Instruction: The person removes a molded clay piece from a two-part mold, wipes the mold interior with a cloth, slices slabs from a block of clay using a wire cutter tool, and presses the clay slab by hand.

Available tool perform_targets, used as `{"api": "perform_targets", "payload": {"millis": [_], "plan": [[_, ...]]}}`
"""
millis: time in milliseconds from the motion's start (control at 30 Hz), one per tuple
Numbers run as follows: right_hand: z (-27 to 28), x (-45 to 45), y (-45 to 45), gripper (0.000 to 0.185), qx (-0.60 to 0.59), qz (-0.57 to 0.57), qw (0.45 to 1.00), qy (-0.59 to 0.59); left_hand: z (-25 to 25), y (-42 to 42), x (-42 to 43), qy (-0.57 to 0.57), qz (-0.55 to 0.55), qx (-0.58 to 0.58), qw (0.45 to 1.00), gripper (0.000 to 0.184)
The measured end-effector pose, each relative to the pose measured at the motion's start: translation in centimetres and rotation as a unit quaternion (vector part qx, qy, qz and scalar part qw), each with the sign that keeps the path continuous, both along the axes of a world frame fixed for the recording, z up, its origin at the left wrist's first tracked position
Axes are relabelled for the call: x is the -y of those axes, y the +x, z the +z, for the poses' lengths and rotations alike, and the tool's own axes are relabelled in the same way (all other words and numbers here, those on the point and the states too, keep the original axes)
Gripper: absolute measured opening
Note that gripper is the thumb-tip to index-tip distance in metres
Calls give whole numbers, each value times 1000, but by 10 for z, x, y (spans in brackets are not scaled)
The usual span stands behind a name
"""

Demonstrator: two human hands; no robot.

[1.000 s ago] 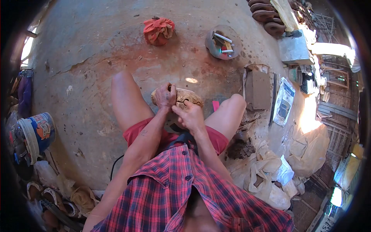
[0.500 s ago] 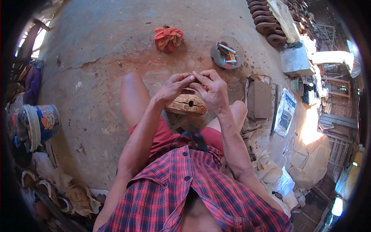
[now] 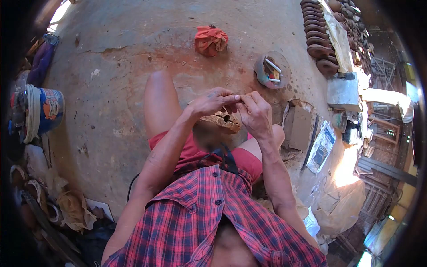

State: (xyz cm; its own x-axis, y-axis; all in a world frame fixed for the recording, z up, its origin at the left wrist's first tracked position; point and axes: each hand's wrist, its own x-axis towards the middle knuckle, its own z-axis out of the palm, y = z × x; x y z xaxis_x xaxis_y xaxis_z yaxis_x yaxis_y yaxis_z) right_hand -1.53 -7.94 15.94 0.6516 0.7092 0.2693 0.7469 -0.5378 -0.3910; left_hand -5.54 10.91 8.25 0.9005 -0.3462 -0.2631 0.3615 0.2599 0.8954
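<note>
My left hand (image 3: 215, 102) and my right hand (image 3: 256, 112) meet in front of me, fingertips pinched together at one spot. Whatever lies between the fingers is too small or too hidden to make out. Just below them, between my legs, sits a carved wooden block (image 3: 230, 126) with a dark round hole in its side and a split line along it. My hands partly cover it, and I cannot tell whether they touch it.
A red cloth bundle (image 3: 211, 41) and a round bowl (image 3: 284, 66) with white sticks in it stand ahead. To the right are a brown clay-like block (image 3: 297, 127), a printed packet (image 3: 322, 147), a metal box (image 3: 343, 92) and stacked brown curved pieces (image 3: 318, 33). Leftward stands a blue bucket (image 3: 52, 109).
The view has swung, so most floor items ahead appear further right. My hands stay together, fingertips still pinched, and the left hand's fingers now stretch more across toward the right hand.
</note>
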Motion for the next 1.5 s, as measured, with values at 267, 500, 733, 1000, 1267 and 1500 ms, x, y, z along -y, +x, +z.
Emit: {"api": "perform_targets", "payload": {"millis": [267, 500, 733, 1000, 1267, 1500], "plan": [[-20, 37, -1, 16, -214, -173, 957, 89, -83, 1, 21, 276, 323, -56, 904, 45], [-48, 36, -21, 17, -364, -196, 909, 50, -153, -20, 64, 499, 430, -1, 752, 31], [-41, 24, -7, 18, -214, -62, 970, -92, -145, -24, 57, 465, 422, -42, 777, 31], [-35, 12, -7, 22, -253, -52, 950, -178, -148, -22, 59, 471, 456, -29, 754, 28], [-31, 1, -6, 22, -284, -38, 939, -189, -142, -23, 57, 453, 463, -34, 761, 24], [-59, 19, -4, 14, -176, 65, 967, -172, -143, -24, 57, 448, 475, -23, 757, 26]]}}
